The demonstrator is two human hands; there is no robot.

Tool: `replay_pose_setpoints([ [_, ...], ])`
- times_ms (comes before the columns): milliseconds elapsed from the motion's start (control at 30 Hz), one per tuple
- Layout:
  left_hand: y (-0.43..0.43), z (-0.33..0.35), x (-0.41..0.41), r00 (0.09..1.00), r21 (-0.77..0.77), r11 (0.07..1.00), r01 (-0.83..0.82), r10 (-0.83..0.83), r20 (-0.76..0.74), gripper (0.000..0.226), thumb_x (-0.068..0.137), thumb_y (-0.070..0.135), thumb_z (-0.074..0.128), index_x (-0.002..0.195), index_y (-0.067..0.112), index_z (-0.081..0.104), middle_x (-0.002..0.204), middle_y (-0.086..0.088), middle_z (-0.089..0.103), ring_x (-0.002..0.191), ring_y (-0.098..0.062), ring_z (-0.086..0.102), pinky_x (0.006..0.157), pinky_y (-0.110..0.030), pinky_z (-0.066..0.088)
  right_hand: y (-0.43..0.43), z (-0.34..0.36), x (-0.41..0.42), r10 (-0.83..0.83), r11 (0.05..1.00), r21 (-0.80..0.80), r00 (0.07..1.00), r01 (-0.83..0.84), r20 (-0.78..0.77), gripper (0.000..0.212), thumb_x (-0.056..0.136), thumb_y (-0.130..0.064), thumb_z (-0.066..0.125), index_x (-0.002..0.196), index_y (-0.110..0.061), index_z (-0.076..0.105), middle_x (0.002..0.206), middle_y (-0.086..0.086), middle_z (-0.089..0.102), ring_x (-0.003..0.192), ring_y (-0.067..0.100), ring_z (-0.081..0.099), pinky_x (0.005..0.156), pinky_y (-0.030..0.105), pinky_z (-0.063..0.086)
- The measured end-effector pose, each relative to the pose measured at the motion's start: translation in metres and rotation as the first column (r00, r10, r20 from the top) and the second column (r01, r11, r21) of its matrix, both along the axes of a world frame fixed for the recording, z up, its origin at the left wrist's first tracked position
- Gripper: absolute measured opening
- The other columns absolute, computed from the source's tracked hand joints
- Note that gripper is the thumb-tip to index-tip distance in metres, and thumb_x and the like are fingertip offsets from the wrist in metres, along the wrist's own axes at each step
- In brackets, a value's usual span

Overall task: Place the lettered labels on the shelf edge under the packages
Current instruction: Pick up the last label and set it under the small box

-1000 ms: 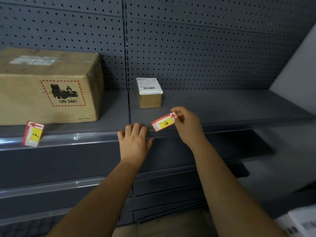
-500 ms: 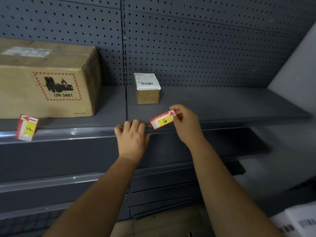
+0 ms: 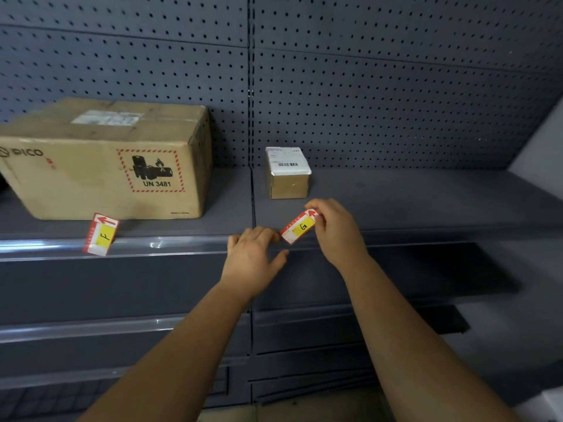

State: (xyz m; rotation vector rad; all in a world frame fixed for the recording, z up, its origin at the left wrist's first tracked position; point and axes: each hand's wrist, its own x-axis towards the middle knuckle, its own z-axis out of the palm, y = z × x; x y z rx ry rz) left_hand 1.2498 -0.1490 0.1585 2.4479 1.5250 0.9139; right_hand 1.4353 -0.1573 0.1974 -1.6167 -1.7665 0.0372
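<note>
My right hand (image 3: pixel 336 231) pinches the red-and-yellow label marked G (image 3: pixel 300 226) by its upper right end, tilted, its lower corner at the shelf edge (image 3: pixel 182 246) just below the small taped package (image 3: pixel 288 173). My left hand (image 3: pixel 253 257) rests fingers-down on the same edge, just left of the label, holding nothing. A second label marked F (image 3: pixel 102 234) sits tilted in the edge strip under the large cardboard box (image 3: pixel 106 159) with the UN 3481 mark.
A dark pegboard wall (image 3: pixel 365 102) backs the shelf. The grey shelf (image 3: pixel 426 196) runs on to the right of the small package. Lower shelves (image 3: pixel 91 327) step out below. A white box corner (image 3: pixel 551 403) shows at bottom right.
The view has shifted slightly right and down. My right hand has brought the G label a little lower toward the shelf edge. My left hand stays on the edge.
</note>
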Motion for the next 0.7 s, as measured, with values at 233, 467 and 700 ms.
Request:
replay_pose_setpoints([
  [233, 0.000, 0.000, -0.005, 1.000, -0.032, 0.999, 0.017, -0.017, 0.009, 0.027, 0.086, 0.041, 0.058, 0.110, 0.029, 0.055, 0.111, 0.009, 0.059, 0.106, -0.010, 0.050, 0.102, -0.036, 0.027, -0.004, -0.008, -0.002, 0.024, 0.999, -0.047, 0.997, -0.020, 0.071, 0.033, 0.095, -0.009, 0.051, 0.126, -0.021, 0.056, 0.114, 0.001, 0.056, 0.103, 0.011, 0.055, 0.083, 0.023, 0.049],
  [467, -0.007, 0.005, -0.014, 0.999, -0.043, 0.998, 0.046, -0.046, 0.019, 0.032, 0.089, 0.041, 0.054, 0.119, 0.031, 0.053, 0.118, 0.010, 0.058, 0.112, -0.010, 0.047, 0.105, -0.034, 0.026, -0.018, -0.007, -0.002, -0.001, 0.997, -0.083, 0.999, 0.005, 0.053, 0.050, 0.096, -0.012, 0.052, 0.142, -0.026, 0.041, 0.126, -0.001, 0.051, 0.121, 0.014, 0.044, 0.094, 0.027, 0.043],
  [700, -0.029, 0.026, -0.040, 0.996, 0.027, 0.997, 0.073, -0.071, -0.046, 0.036, 0.091, 0.044, 0.049, 0.123, 0.029, 0.053, 0.121, 0.008, 0.057, 0.114, -0.013, 0.047, 0.101, -0.035, 0.032, -0.048, -0.006, -0.014, -0.041, 0.998, -0.049, 0.999, 0.040, -0.021, 0.036, 0.093, -0.026, 0.058, 0.128, -0.025, 0.053, 0.124, -0.003, 0.052, 0.117, 0.014, 0.048, 0.088, 0.025, 0.043],
])
